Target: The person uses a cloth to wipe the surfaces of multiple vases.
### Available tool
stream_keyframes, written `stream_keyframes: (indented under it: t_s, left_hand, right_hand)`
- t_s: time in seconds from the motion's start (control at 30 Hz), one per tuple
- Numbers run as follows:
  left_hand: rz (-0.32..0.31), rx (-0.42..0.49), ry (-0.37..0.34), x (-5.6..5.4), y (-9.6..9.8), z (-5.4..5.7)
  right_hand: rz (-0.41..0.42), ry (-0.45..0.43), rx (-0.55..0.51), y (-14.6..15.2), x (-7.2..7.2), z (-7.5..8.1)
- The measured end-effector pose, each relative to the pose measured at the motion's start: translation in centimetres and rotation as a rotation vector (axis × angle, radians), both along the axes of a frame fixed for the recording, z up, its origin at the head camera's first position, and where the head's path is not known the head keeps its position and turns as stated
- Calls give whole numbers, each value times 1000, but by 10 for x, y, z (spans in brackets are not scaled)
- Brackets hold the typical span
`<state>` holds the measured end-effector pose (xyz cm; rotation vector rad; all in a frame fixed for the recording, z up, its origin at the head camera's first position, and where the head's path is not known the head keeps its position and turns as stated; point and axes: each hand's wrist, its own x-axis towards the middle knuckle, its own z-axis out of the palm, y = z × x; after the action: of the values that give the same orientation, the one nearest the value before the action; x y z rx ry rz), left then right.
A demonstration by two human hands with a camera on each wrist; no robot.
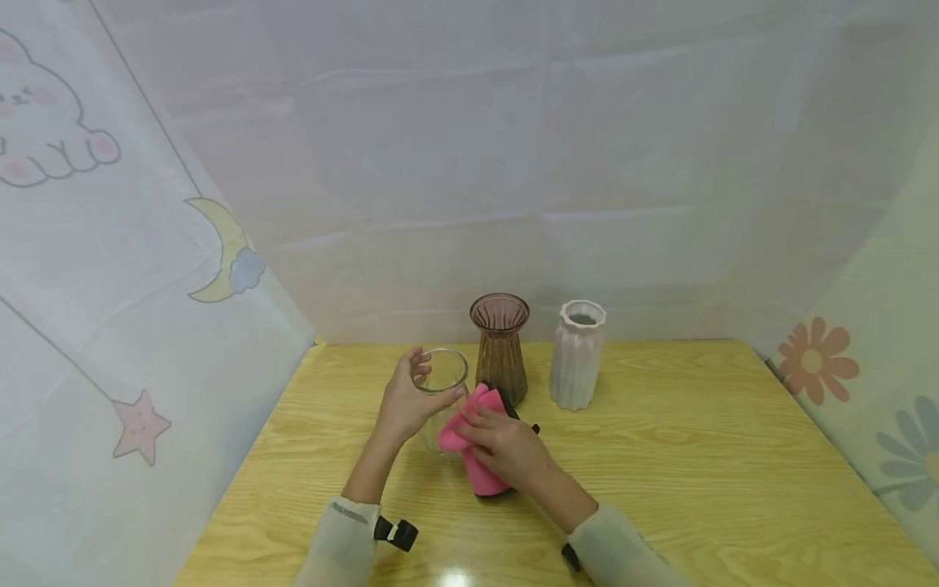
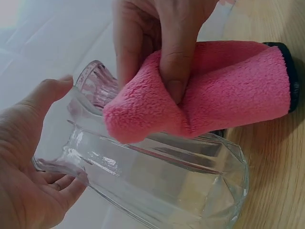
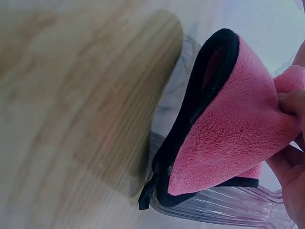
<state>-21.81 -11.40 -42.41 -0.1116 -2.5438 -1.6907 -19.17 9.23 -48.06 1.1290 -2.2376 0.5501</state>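
My left hand (image 1: 403,405) holds a clear glass vase (image 2: 162,191) by its flared mouth, with the thumb on the near side of the rim and the fingers on the far side. In the left wrist view the vase has a faceted body and a narrowed neck. A fluffy pink cloth (image 2: 233,90) with a dark edging is pinched between the thumb and fingers of my right hand (image 1: 513,448). The bunched part of the cloth lies against the vase's side, while the rest hangs down. In the right wrist view the cloth hides most of the glass.
Just behind the cloth stands a ribbed purple glass vase (image 1: 502,359). To its right is a white fluted vase (image 1: 575,367). All are on a wooden table (image 1: 675,489), with pale curtains (image 1: 477,163) around its back and sides.
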Motion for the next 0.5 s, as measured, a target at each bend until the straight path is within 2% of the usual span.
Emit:
stream_keyframes:
  t_s: [0.27,0.5]
  left_hand:
    - [-81,50,-5,-7,-10,-5]
    - [-212,102,-48,-19,-25,-5]
  right_hand:
    - [-4,-39,39,0,5,-3]
    - [18,-66,47,0,7,-6]
